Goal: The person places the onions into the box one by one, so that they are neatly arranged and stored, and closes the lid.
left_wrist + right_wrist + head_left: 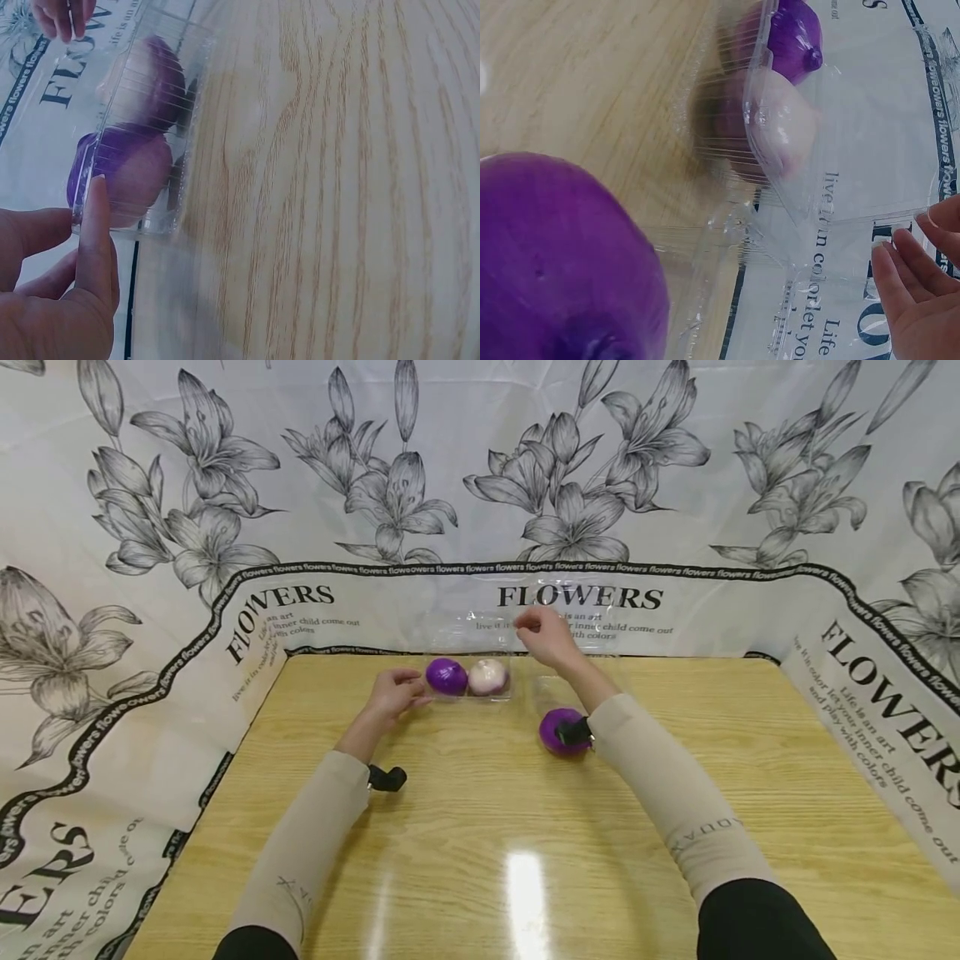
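A clear plastic container (pixel 472 695) stands near the table's back edge with its lid (pixel 457 631) raised. Inside sit a purple onion (pixel 446 677) and a pale, pinkish-white onion (pixel 488 677). My left hand (pixel 393 693) pinches the container's left rim between thumb and index finger (pixel 96 202). With thumb and fingertips, my right hand (pixel 547 637) holds the right edge of the raised lid, seen in the right wrist view. Another purple onion (pixel 558 732) lies on the table below my right wrist, partly covered by a black wrist mount.
A second clear container (pixel 542 692) stands right of the first, partly hidden by my right forearm. Behind the wooden table (pixel 450 843) hangs a white flower-printed cloth (pixel 420 610), which also lines both sides.
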